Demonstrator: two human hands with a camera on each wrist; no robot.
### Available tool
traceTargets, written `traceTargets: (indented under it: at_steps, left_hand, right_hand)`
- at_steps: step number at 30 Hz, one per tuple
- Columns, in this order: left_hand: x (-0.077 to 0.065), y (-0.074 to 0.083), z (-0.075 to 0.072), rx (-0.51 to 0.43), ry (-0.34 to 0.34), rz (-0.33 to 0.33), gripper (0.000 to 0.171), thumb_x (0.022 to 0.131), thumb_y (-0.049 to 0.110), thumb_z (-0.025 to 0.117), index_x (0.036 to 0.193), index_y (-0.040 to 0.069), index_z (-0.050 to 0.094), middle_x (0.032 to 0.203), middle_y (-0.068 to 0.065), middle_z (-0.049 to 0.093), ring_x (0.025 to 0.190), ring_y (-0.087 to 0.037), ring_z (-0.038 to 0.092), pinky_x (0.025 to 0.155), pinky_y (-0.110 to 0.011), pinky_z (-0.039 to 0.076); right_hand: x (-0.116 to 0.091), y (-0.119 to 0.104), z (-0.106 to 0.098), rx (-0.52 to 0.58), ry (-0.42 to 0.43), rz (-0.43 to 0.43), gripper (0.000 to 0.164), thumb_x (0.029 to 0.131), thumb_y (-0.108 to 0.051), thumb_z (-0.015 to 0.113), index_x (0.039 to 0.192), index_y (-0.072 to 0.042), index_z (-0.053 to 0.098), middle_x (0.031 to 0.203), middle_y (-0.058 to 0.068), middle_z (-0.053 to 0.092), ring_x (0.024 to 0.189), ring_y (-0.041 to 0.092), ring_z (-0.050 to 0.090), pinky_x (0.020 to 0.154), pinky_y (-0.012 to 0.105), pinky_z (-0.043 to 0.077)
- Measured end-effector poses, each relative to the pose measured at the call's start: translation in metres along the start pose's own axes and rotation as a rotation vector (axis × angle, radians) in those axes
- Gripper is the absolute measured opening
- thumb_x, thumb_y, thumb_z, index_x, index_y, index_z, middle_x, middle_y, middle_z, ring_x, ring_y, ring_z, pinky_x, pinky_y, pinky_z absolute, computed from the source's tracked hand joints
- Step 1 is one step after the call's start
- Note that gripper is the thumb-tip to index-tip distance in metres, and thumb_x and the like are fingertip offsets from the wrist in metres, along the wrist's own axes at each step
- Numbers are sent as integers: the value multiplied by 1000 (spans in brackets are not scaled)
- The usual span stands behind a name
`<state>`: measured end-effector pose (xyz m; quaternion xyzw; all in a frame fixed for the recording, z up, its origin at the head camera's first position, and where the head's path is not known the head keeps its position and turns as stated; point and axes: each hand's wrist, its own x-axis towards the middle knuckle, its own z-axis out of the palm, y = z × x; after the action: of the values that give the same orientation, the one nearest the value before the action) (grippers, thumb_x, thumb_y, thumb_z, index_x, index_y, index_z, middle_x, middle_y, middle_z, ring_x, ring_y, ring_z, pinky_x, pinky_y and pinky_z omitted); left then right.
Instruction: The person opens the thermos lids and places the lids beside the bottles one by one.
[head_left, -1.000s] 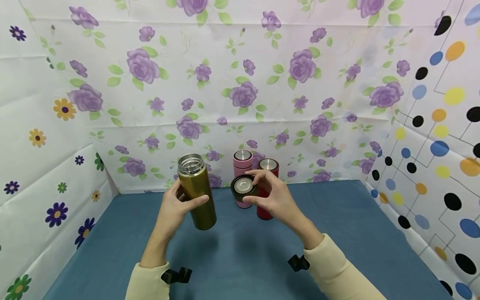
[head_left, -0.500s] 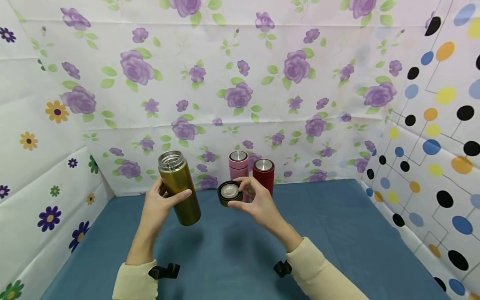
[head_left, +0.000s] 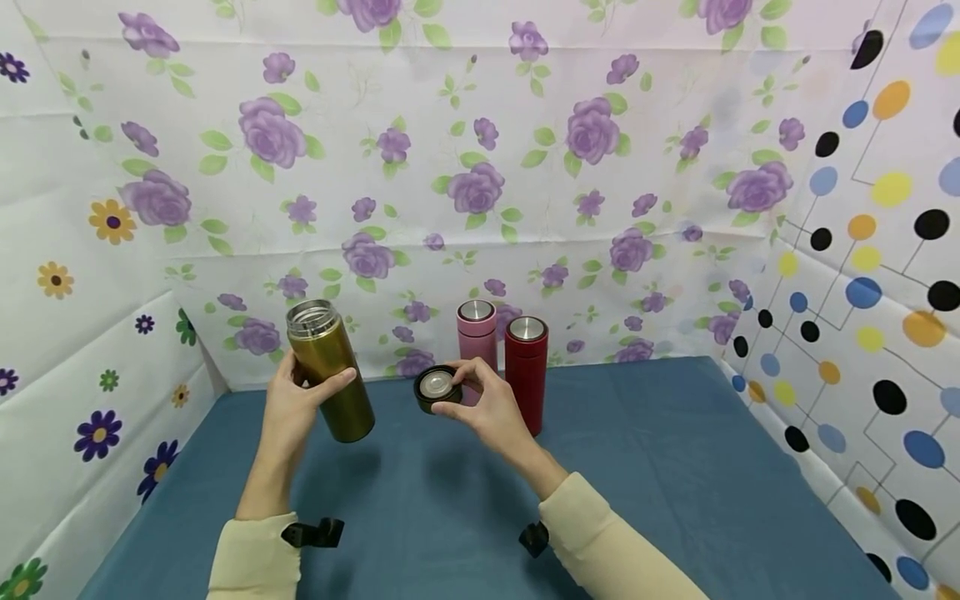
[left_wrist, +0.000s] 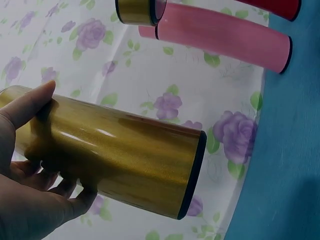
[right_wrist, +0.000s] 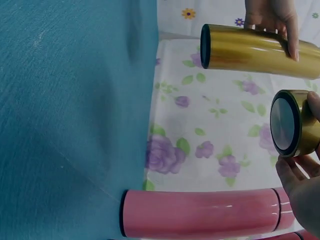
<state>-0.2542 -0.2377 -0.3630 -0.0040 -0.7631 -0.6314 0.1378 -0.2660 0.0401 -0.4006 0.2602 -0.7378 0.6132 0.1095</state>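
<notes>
My left hand (head_left: 291, 408) grips a gold thermos bottle (head_left: 335, 392) round its upper body, raised off the table and tilted. The bottle's mouth is uncovered, showing a bare steel neck (head_left: 312, 317). In the left wrist view the thumb (left_wrist: 31, 106) lies across the gold body. Between thumb and fingers, my right hand (head_left: 487, 408) pinches the gold bottle lid (right_wrist: 300, 124), its underside turned up in the head view. Lid and bottle are held apart. Behind the right hand stand a pink thermos (head_left: 477, 333), partly hidden by that hand, and a red thermos (head_left: 527, 375), both capped.
A blue cloth (head_left: 645, 467) covers the table. Floral sheeting (head_left: 480, 192) hangs behind it, with a flower-print panel on the left and a dotted panel (head_left: 847, 333) on the right. Each sleeve cuff has a black wrist mount (head_left: 313, 533).
Both hands have moved left in the head view, carrying the bottle and the lid. The red and pink bottles behind have come more into sight.
</notes>
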Motion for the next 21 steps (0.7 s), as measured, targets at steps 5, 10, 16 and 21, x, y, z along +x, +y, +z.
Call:
traceTargets:
  at_steps: [5,10,16,21]
  left_hand:
    - [4,-4,-4,8,18,-35,89,91,30,84,163,17,33,154,-12,46,138,-27,46,119,-53,35]
    - [6,-7,-7,23,33,-51,88,91,31,84,162,18,34,154,-12,45,137,-26,46,118,-54,35]
    - [9,-8,-8,22,44,-62,91,91,30,84,164,19,32,155,-12,44,137,-27,45,118,-54,35]
    - [13,-10,-10,21,65,-81,90,91,30,84,163,17,32,156,-14,43,137,-29,45,118,-54,34]
  right_hand:
    - [2,16,8,40,17,14,39,84,-3,86,110,2,57,143,15,61,130,31,60,112,46,46]
    - [6,21,14,57,10,29,39,85,-8,86,109,-2,57,142,10,62,130,26,61,112,40,46]
    - [11,26,23,21,23,26,38,84,-9,88,106,-6,57,138,8,64,127,24,63,110,40,48]
    - [15,28,34,-3,22,57,37,84,-9,88,105,-7,58,137,6,64,125,22,63,108,37,50]
